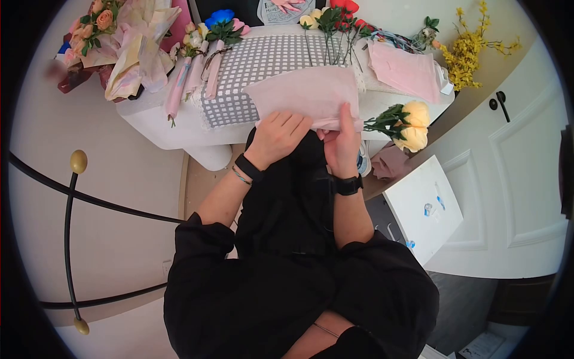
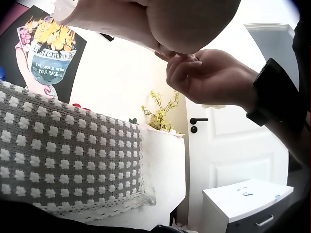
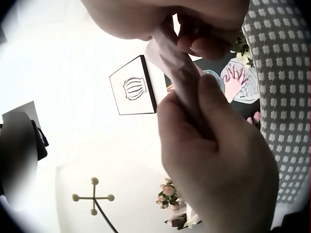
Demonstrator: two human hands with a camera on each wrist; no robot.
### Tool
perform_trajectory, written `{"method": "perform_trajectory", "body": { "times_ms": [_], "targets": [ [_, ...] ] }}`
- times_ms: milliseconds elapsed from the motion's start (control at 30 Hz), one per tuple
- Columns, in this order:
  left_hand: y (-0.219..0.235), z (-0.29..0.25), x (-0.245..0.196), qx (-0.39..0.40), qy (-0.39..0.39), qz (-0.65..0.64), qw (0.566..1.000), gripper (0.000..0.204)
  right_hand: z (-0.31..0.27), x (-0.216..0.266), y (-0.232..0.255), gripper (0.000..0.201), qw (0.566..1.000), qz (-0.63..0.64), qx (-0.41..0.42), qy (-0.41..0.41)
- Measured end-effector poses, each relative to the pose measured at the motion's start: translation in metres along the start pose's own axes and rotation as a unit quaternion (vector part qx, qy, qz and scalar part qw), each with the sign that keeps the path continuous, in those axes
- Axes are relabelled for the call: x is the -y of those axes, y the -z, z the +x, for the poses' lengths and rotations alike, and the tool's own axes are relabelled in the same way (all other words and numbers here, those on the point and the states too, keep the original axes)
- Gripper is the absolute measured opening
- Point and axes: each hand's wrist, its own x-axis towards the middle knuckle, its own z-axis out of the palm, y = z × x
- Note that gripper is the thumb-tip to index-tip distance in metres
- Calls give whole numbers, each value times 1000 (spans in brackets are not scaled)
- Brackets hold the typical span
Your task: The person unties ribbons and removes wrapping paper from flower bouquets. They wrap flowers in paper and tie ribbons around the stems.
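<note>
A sheet of pale pink paper [image 1: 305, 93] is held over the near edge of the table in the head view, its lower edge rolled. The left hand [image 1: 278, 139] grips that edge with curled fingers. Opposite it, the right hand [image 1: 342, 143] pinches the roll, thumb pointing up along the paper. Cream flowers [image 1: 412, 125] with green leaves stick out of the roll's right end. In the right wrist view the left hand [image 3: 218, 150] has its thumb and fingers around the rolled paper [image 3: 182, 73]. The stems inside the paper are hidden.
A grey and white checked cloth [image 1: 239, 72] covers part of the table [image 1: 155, 122]. Wrapped flowers [image 1: 179, 90] lie at the left, loose red and cream flowers [image 1: 344, 9] at the back, and more pink paper [image 1: 406, 69] at the right. A white drawer cabinet [image 1: 426, 206] stands at the right.
</note>
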Motion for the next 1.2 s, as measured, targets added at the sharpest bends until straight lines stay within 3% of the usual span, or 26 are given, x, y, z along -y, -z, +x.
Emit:
{"method": "perform_trajectory", "body": {
  "times_ms": [200,267,333,400,533,633,700,833,900,933,1000,1100,1200],
  "targets": [
    [3,0,10,7,16,-15,1000,24,6,2,23,25,991,-7,118,-57],
    [6,1,8,44,8,-26,999,26,5,5,24,27,992,-17,116,-54],
    [6,4,2,24,20,-7,999,27,6,8,19,28,992,-25,115,-51],
    [5,8,-8,5,34,11,999,28,4,8,14,27,997,-14,45,-53],
    [-3,12,-20,-4,50,-41,998,30,-3,9,5,27,998,-17,-15,-64],
    [-7,17,-16,-13,62,-99,993,28,-3,10,11,22,999,4,18,-43],
    [-5,21,-15,-22,68,-129,989,26,1,12,25,17,990,6,136,-31],
    [3,23,-21,27,94,-172,980,17,8,9,39,19,981,-72,178,9],
    [2,23,-21,52,93,-157,982,15,6,3,34,21,988,-100,102,62],
    [-1,21,-22,50,92,-130,986,15,6,1,31,21,988,-99,102,63],
    [-9,14,-20,48,90,-105,989,16,4,5,23,20,994,-77,0,78],
    [-14,-8,-5,80,87,-24,993,16,5,19,16,23,993,-61,-74,69],
    [-11,-23,4,109,64,-3,992,12,5,17,21,19,996,-40,-76,38]
  ]
}}
